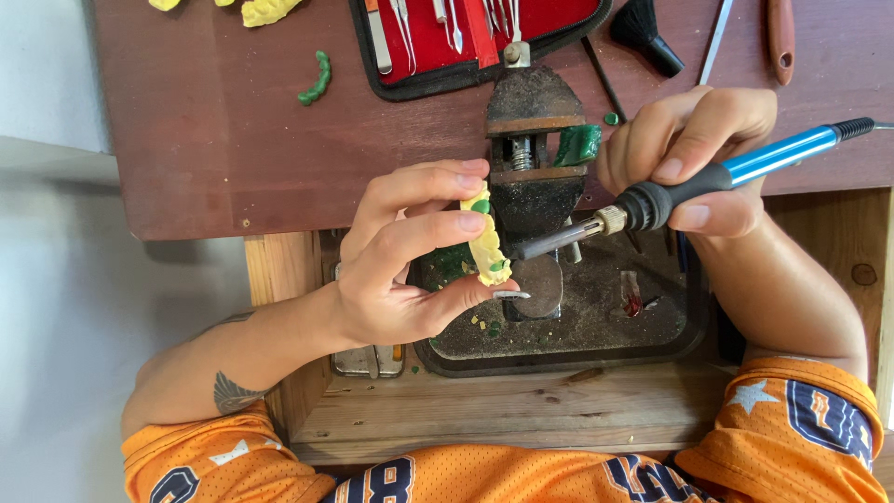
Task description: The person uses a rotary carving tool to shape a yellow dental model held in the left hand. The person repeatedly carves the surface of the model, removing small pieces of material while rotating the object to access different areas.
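The left hand (396,270) holds a small yellow wax piece (487,244) with green spots on it. The fingers (438,182) press on its top and the thumb pushes up from below, so the piece is pinched tight and stands almost upright. It sits just past the fingertips, right beside the dark bench vise (531,158).

The right hand (694,154) is closed around a soldering iron (708,177) with a black grip and a shiny blue handle. The fingers are curled over the grip and the thumb lies along its side. The metal tip (549,244) sticks out from the fingers toward the yellow piece. The tip is near the piece, but I cannot tell if it touches.

Under both sets of fingers is a dirty black tray (652,349) with little bits of yellow and green on it. A green lump (577,144) lies just beside the right fingers, next to the vise.

Farther out past the fingers, on the brown table (205,121), there is a red and black tool case (466,42) with thin metal tools inside. A green squiggle of wax (317,79) lies well away from the left fingers. A black brush (647,33) lies above the right fingers. Some yellow bits (265,11) sit at the far edge of the table.

The person wears an orange jersey (372,470).
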